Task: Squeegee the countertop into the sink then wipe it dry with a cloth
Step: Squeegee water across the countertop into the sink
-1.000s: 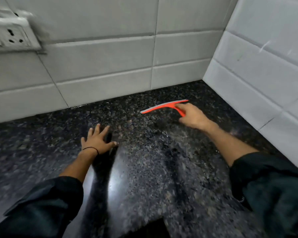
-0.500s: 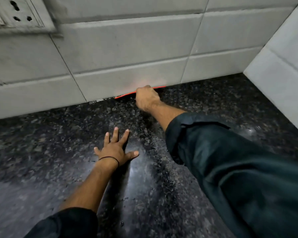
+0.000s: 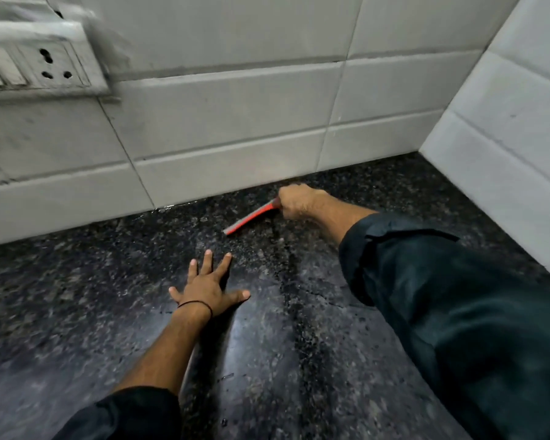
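A red squeegee (image 3: pixel 251 217) lies with its blade on the wet black granite countertop (image 3: pixel 77 296), a short way out from the back wall. My right hand (image 3: pixel 300 203) is shut on its handle, so only the blade's left part shows. My left hand (image 3: pixel 208 285) rests flat on the counter, fingers spread, nearer to me and left of the blade. Neither sink nor cloth is in view.
White tiled walls (image 3: pixel 235 122) meet in a corner at the back right. A white socket panel (image 3: pixel 42 68) sticks out from the back wall at upper left. Wet streaks run along the counter toward me.
My right hand has pulled the squeegee away from the foot of the back wall, toward me and to the right. My left hand has stayed flat on the counter.
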`<state>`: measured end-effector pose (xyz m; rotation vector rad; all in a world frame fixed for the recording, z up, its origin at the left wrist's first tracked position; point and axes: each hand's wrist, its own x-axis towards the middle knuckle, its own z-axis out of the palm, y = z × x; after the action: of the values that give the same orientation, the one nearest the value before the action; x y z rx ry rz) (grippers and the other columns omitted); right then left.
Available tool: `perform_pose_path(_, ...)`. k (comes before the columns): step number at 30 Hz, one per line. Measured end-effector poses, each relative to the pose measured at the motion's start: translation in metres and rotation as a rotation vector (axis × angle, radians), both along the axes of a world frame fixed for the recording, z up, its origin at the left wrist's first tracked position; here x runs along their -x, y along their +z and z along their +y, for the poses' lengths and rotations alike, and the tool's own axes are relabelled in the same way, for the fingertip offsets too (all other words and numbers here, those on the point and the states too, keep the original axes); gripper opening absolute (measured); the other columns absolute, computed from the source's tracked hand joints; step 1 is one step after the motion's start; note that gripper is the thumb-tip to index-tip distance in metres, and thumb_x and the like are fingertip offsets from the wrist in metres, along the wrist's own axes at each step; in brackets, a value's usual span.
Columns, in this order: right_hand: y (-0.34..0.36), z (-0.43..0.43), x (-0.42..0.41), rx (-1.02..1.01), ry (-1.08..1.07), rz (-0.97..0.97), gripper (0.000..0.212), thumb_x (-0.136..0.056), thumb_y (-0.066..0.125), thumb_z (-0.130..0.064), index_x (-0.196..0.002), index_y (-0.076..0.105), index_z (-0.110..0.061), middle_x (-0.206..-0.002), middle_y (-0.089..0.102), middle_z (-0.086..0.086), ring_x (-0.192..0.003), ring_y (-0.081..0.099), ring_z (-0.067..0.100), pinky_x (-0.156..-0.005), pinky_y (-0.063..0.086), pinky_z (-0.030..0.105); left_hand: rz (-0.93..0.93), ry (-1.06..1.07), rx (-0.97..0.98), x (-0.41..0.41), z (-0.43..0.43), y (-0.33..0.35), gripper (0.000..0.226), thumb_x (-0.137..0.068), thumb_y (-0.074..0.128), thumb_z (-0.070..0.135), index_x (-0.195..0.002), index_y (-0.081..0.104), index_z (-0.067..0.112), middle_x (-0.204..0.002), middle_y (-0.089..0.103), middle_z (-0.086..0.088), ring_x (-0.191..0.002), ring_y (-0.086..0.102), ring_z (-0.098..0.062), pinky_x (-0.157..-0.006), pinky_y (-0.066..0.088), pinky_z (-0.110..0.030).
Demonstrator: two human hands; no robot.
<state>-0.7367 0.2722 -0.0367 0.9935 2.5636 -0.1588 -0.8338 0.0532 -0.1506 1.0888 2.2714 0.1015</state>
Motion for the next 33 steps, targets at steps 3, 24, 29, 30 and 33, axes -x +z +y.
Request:
perform_pose_path(3,0.007,0.001,-0.065,0.013,0.025,-0.074,0.031,-0.089,0.058,-0.022,-0.120,0.064,-0.021,-0.119,0.065,0.013,-0.109,0.063,0.034,-0.088,0.050,0.036,-0.009,0.015,-0.024,-0.002,-0.002,0.005,0.103,-0.067,0.061,0.080,-0.150,0.006,0.054,-0.163,-0.015,0.012,-0.151,-0.011,-0.026,-0.107,0.008,-0.077)
perform_pose_path(24,0.048,-0.053,-0.158,-0.009,0.142,0.159,0.053,-0.083,0.055,-0.015,-0.129,0.057,-0.041,-0.124,0.062,0.000,-0.113,0.060,0.028,-0.085,0.047,0.035,0.163,0.294,-0.060,-0.041,-0.081,0.004,0.083,-0.090,0.037,0.070,-0.157,0.005,0.033,-0.165,-0.010,0.004,-0.152,-0.007,-0.026,-0.117,0.000,-0.061)
perform_pose_path(29,0.022,-0.083,-0.048,0.031,0.196,0.211,0.049,-0.085,0.051,-0.014,-0.128,0.059,-0.038,-0.129,0.061,0.002,-0.115,0.061,0.029,-0.090,0.048,0.038,0.080,0.273,-0.039,-0.023,-0.099,-0.010,0.078,-0.090,0.036,0.071,-0.155,0.003,0.041,-0.164,-0.012,0.010,-0.152,-0.008,-0.022,-0.116,0.004,-0.060)
perform_pose_path(30,0.017,-0.089,-0.032,0.027,0.212,0.209,0.049,-0.086,0.050,-0.012,-0.129,0.059,-0.035,-0.129,0.060,0.003,-0.116,0.060,0.029,-0.091,0.048,0.039,0.072,0.276,-0.044,-0.020,-0.099,-0.011,0.075,-0.093,0.036,0.068,-0.155,0.004,0.041,-0.164,-0.011,0.010,-0.152,-0.007,-0.022,-0.116,0.004,-0.061)
perform_pose_path(33,0.003,-0.101,0.001,0.021,0.229,0.171,0.043,-0.089,0.050,-0.013,-0.127,0.062,-0.029,-0.127,0.062,0.006,-0.115,0.061,0.030,-0.091,0.048,0.038,0.091,0.297,-0.074,-0.021,-0.099,-0.015,0.065,-0.099,0.033,0.058,-0.155,0.007,0.041,-0.165,-0.007,0.011,-0.152,-0.006,-0.021,-0.117,0.003,-0.061)
